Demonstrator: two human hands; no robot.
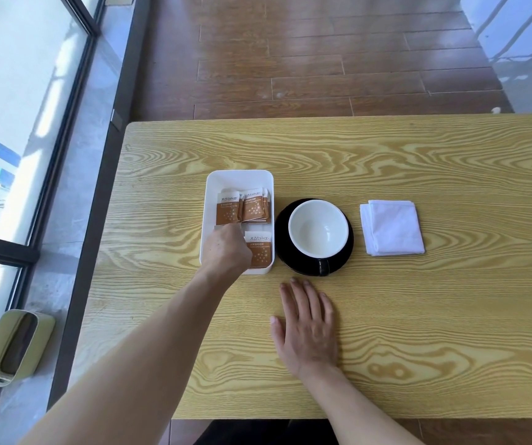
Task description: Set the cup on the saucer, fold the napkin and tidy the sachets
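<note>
Sachets are where the action is, but nearest us the right hand (306, 329) lies flat on the wooden table (418, 316), palm down, fingers spread and stretched forward, holding nothing at all. Just beyond its fingertips sits the black saucer (282, 239), and the cup (318, 228) is on it, white inside, empty, its dark handle pointing back toward that resting hand. Off to the right of the hand and a little farther out, the white napkin (392, 228) lies folded into a neat square, well apart from the saucer. Over on the other side, the left hand (226, 248) is reaching into the near end of the white tray (239, 175), which stands just beside the saucer; its fingers are curled down inside the tray, and a pale edge shows at the fingertips, though whether they actually grip a packet I cannot tell. Right beside that hand, one brown-and-white sachet (258, 250) lies flat in the tray's near half. Past the knuckles, in the far half, the other sachets (242, 205) sit in an overlapping cluster, printed faces up. The tray's farthest end is bare white.
</note>
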